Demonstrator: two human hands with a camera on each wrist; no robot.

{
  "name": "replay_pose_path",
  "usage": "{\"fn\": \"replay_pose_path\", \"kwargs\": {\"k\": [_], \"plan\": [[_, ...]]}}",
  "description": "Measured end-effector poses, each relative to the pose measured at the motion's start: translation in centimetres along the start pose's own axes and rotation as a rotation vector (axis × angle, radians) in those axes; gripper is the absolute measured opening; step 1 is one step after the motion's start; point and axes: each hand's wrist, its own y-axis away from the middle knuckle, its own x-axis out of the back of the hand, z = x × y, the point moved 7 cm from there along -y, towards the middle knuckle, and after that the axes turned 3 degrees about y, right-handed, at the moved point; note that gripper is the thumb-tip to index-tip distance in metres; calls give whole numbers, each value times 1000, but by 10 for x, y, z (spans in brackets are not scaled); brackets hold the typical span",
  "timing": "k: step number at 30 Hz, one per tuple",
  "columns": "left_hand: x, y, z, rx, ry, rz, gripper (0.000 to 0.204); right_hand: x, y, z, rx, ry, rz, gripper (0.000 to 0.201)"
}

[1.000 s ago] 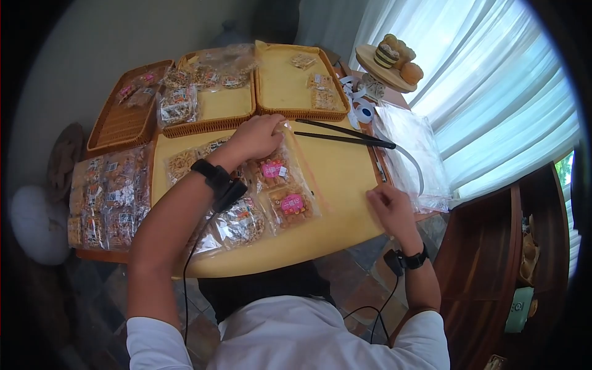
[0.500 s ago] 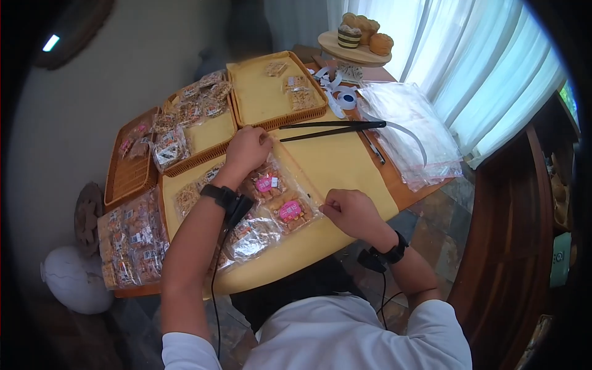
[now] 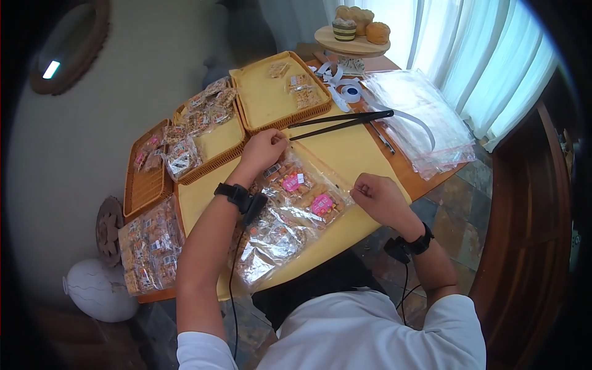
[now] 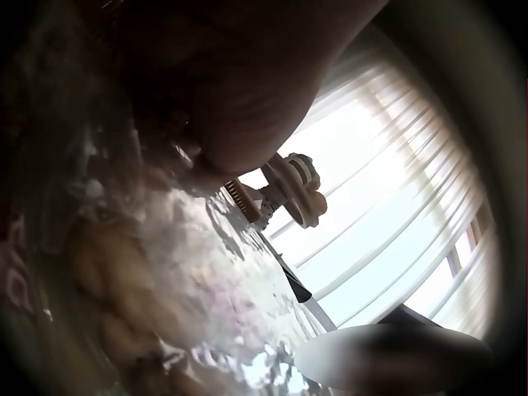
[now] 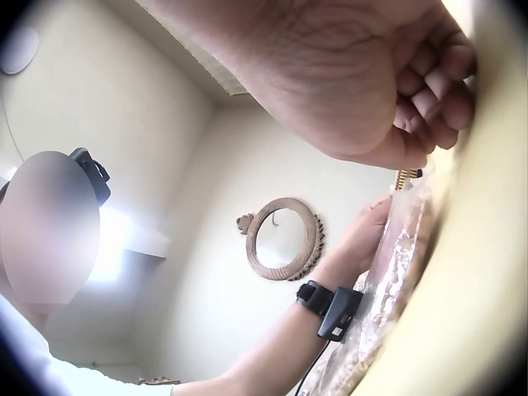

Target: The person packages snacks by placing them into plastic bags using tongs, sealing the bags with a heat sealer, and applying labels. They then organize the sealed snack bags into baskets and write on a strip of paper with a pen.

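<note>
A large clear plastic bag (image 3: 277, 231) lies tilted over the yellow-covered table, full of small wrapped snack packs. Two packs with pink labels, one of them a pink-labelled pack (image 3: 322, 205), show near its right end. My left hand (image 3: 265, 151) pinches the bag's far corner, close to the tips of black tongs (image 3: 345, 123). At the nearer corner of the same end, my right hand (image 3: 383, 200) has curled fingers and pinches the bag's edge. In the right wrist view the bag (image 5: 396, 272) stretches between both hands, its thin edge running up to the right thumb.
Several wicker trays, including a wicker tray (image 3: 325, 109) with few packs, line the far side. Another filled bag (image 3: 150, 250) lies at the left. Right of the tongs are a stack of clear bags (image 3: 425, 117), a pen (image 3: 383, 139) and a tape roll (image 3: 351, 92). A bread stand (image 3: 351, 43) is behind.
My right hand came in from the table's right side to the bag's near corner. The bag has shifted and tilted, its glossy front now more exposed. My left hand stays at the far corner.
</note>
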Motion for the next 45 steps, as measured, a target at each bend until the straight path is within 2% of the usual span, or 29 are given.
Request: {"fn": "replay_pose_path", "kwargs": {"k": [6, 9, 12, 15, 17, 23, 27, 29, 32, 36, 41, 45], "plan": [[-3, 1, 11, 43, 48, -47, 24, 1, 2, 1, 10, -1, 18, 18], [4, 2, 10, 20, 7, 7, 14, 0, 0, 2, -8, 11, 2, 17], [9, 5, 0, 106, 160, -15, 13, -1, -4, 1, 0, 14, 5, 17], [20, 9, -9, 54, 97, 51, 14, -3, -10, -1, -2, 9, 9, 17], [27, 4, -25, -54, 373, 100, 15, -5, -14, -3, -3, 6, 18, 17], [47, 18, -21, -193, 425, 119, 16, -9, -22, -6, 45, -2, 87, 16], [48, 21, -22, -131, 429, 140, 18, -12, -25, -6, 58, 12, 70, 15], [53, 21, -20, -130, 206, 211, 16, -14, -27, -5, 75, 29, 62, 17], [62, 32, -14, -128, 178, 281, 15, -18, -32, -8, 83, 26, 46, 15], [72, 39, -24, -109, 242, 274, 15, -18, -34, -13, 110, 22, 85, 13], [74, 36, -27, -226, 358, 192, 15, -14, -31, -15, 144, -25, 97, 11], [76, 38, -19, -305, 298, 234, 16, -11, -24, -12, 174, -58, 125, 10]]}}
